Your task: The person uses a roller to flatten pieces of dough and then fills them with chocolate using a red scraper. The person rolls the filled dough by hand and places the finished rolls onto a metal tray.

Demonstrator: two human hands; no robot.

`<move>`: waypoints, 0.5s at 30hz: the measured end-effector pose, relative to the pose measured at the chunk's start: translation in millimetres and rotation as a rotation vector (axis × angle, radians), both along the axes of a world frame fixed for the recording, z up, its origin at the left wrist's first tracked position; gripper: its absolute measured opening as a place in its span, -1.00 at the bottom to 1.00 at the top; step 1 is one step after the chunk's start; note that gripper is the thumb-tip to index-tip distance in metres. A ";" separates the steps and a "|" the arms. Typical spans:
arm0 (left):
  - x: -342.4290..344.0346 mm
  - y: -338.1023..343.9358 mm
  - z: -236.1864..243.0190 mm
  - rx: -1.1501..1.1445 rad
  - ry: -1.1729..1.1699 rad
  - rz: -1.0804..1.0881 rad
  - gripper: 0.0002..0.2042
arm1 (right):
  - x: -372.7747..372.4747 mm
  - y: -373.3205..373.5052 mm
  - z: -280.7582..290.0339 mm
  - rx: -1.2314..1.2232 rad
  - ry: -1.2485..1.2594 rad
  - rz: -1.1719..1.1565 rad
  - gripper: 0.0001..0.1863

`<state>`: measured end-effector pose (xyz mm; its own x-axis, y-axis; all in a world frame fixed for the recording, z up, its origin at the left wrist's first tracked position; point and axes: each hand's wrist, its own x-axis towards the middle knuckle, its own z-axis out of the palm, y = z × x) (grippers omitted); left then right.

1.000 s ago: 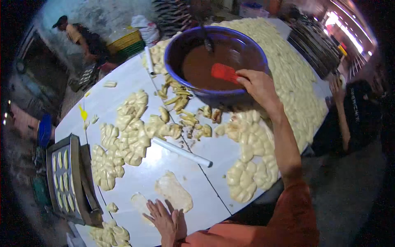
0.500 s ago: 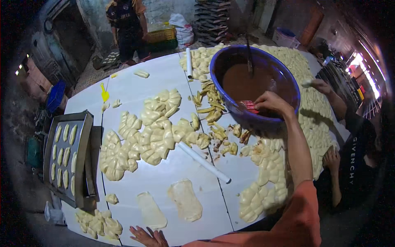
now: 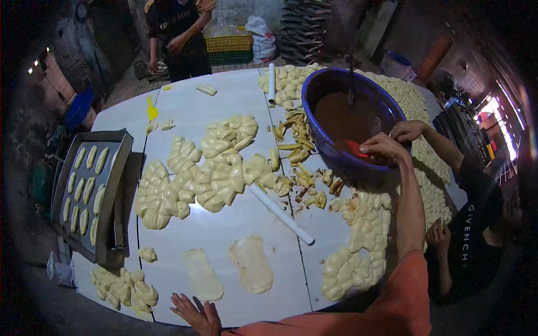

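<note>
My right hand grips a red scraper just inside the near rim of a blue bowl of brown liquid, which has a dark handle standing in it. My left hand is spread open at the table's near edge, below two flattened dough sheets. Above them lie a white rolling tube and mounds of pale dough pieces. Sliced yellow-brown filling lies left of the bowl.
A metal tray with rows of shaped dough sits at the left. A co-worker's hand is at the bowl's right rim, another at the table edge. A person stands across the table. A yellow scraper lies there.
The view has swung up from a tilted angle. My left hand has come off the dough sheet toward the edge. A co-worker's hand has moved to the bowl's rim.
</note>
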<state>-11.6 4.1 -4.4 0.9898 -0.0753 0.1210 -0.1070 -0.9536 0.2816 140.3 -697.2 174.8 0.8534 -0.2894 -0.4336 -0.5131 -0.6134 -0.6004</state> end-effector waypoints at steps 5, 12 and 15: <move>-1.0 -3.5 5.7 -0.108 0.016 0.000 -0.23 | -13.4 -4.4 6.8 0.140 -0.116 -0.098 -0.66; 0.2 -4.0 5.5 -0.129 -0.018 0.005 -0.25 | -34.9 62.1 14.3 0.103 -0.174 -0.041 -0.62; -0.9 -6.5 2.6 -0.135 -0.008 -0.005 -0.27 | -62.6 112.3 8.9 0.133 -0.172 0.024 -0.64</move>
